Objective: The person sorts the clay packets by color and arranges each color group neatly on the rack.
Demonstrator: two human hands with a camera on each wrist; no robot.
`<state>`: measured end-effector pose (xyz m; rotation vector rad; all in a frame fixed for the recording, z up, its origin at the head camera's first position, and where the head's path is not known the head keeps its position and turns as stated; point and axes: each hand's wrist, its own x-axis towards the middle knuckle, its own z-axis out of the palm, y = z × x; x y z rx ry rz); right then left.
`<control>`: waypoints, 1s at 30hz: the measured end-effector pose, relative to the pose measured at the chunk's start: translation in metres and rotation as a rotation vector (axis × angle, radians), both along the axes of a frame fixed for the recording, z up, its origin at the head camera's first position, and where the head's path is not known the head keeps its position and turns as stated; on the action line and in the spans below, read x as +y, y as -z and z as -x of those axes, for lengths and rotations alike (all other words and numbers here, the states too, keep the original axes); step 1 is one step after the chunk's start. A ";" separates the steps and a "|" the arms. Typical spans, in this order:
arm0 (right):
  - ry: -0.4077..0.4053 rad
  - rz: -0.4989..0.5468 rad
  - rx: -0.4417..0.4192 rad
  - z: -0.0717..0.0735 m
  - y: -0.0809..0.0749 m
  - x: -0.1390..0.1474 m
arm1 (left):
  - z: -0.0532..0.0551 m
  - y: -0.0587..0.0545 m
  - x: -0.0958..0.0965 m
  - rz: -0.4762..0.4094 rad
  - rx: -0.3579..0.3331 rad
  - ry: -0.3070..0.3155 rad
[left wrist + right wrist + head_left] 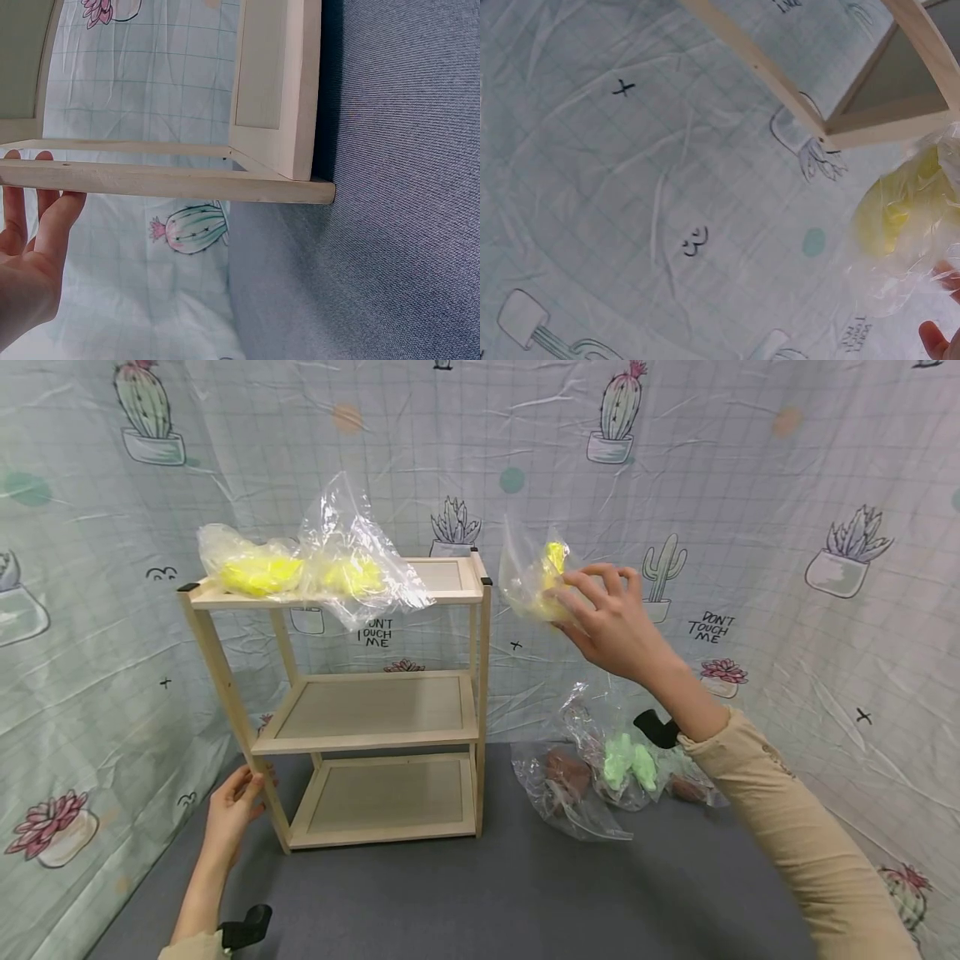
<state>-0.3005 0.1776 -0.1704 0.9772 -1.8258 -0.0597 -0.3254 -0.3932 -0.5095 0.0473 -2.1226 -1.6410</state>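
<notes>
A three-tier wooden shelf (375, 747) stands on the dark grey surface. My left hand (231, 810) grips its front left post (157, 178) low down, fingers around the wood. Raised to the right of the top tier, my right hand (611, 614) pinches a clear plastic bag with something yellow inside (553, 560). In the right wrist view this yellow-filled bag (900, 210) hangs near the shelf's top corner, and only a few fingertips (934, 337) show. Two similar bags, one on the left (258, 572) and one nearer the middle (352, 577), lie on the top tier.
Right of the shelf, several clear bags lie on the surface, with brown contents (567, 772) in one and light green contents (630, 762) in another. A cactus-print curtain (787, 460) surrounds the work area at the back and sides.
</notes>
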 end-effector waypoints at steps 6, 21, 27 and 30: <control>-0.026 0.060 -0.008 -0.001 -0.019 -0.011 | 0.001 0.002 0.001 0.029 -0.001 -0.031; -0.060 0.244 0.009 -0.008 -0.040 -0.064 | 0.002 0.001 0.002 0.051 -0.010 -0.047; -0.076 0.276 0.020 -0.010 -0.039 -0.086 | 0.002 0.000 0.001 0.053 0.010 -0.006; -0.076 0.273 0.017 -0.011 -0.038 -0.097 | -0.021 -0.030 0.021 0.038 -0.005 0.015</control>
